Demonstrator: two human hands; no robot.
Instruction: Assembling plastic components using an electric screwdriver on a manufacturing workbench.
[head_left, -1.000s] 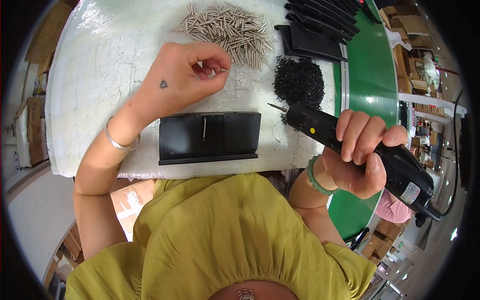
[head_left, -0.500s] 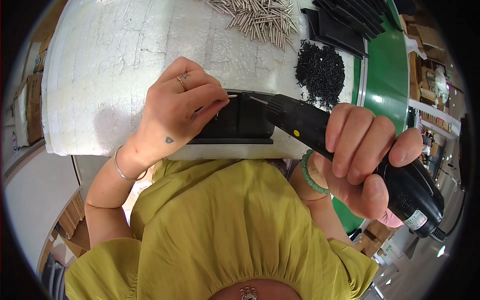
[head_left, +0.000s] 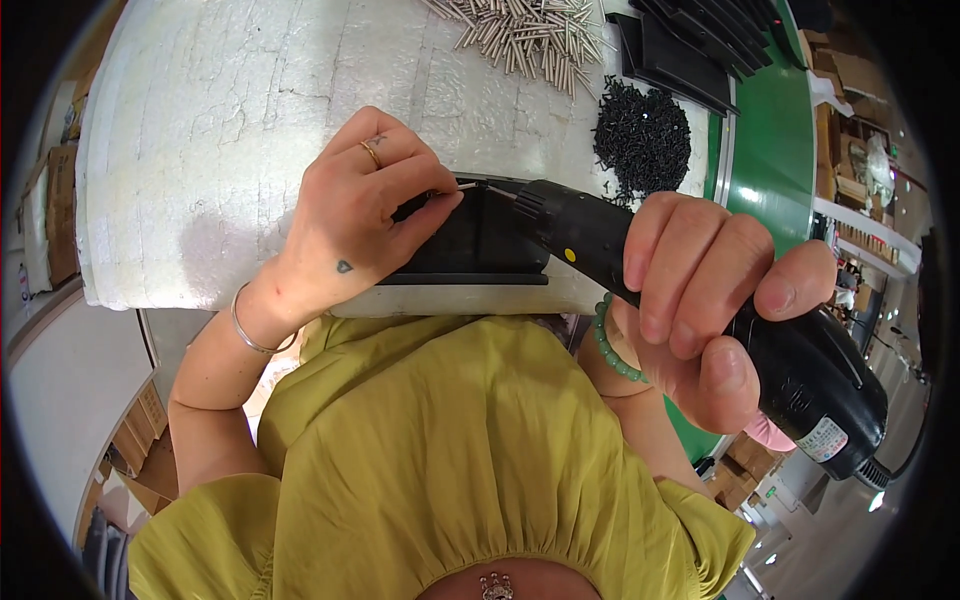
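My left hand (head_left: 362,215) pinches a thin silver metal pin (head_left: 466,186) between thumb and forefinger, at the far edge of a black panel-like part (head_left: 505,245). The panel lies on the near side of the padded table, and my left hand covers part of it. My right hand (head_left: 705,285) is wrapped round a black electric screwdriver (head_left: 580,235), held aslant with its bit pointing left. The bit's tip sits close to the pin's right end; whether a screw is between them is too small to tell.
Farther back lies a heap of silver metal pins (head_left: 530,35), and right of it a pile of small black screws (head_left: 640,140). Black panels (head_left: 695,50) are stacked at the far right. A green surface (head_left: 770,160) borders the white padded table (head_left: 200,130). A cord trails from the screwdriver.
My right hand has brought the screwdriver leftward, so its bit now reaches the pin's end. My left hand stays nearly in place, still pinching the pin.
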